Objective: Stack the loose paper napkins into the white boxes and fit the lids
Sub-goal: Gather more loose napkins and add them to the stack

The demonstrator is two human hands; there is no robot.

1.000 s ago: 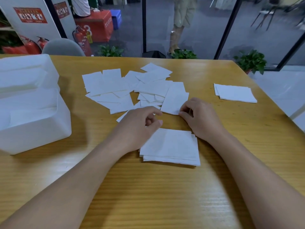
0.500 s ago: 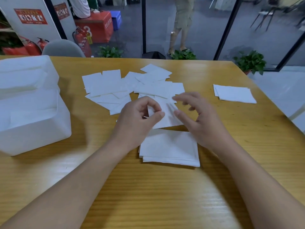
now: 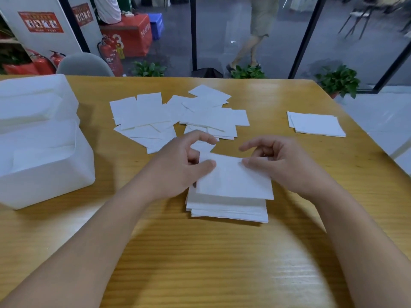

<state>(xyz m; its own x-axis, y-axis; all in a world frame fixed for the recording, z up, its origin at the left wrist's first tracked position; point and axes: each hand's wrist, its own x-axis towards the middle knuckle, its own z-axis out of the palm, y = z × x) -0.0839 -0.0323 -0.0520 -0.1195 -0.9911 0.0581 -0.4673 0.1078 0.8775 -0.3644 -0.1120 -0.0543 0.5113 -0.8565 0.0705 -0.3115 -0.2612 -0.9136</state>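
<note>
Both hands hold one white napkin (image 3: 233, 178) just above a neat stack of napkins (image 3: 229, 210) in front of me. My left hand (image 3: 180, 165) pinches its far left corner between thumb and fingers. My right hand (image 3: 282, 163) pinches its far right corner, index finger raised. Several loose napkins (image 3: 178, 116) lie scattered beyond the hands. A second small pile of napkins (image 3: 315, 124) lies at the right. Two white boxes (image 3: 42, 174) stand at the left, the rear box (image 3: 31, 101) behind the front one.
The wooden table (image 3: 200, 252) ends close on the right. A grey chair back (image 3: 84, 65) stands behind the far left edge. Beyond a glass wall are potted plants (image 3: 338, 81), fire extinguishers and a person walking.
Both hands picked a napkin off the loose spread and drew it back toward me; it now hangs over the near stack. The person outside walked on.
</note>
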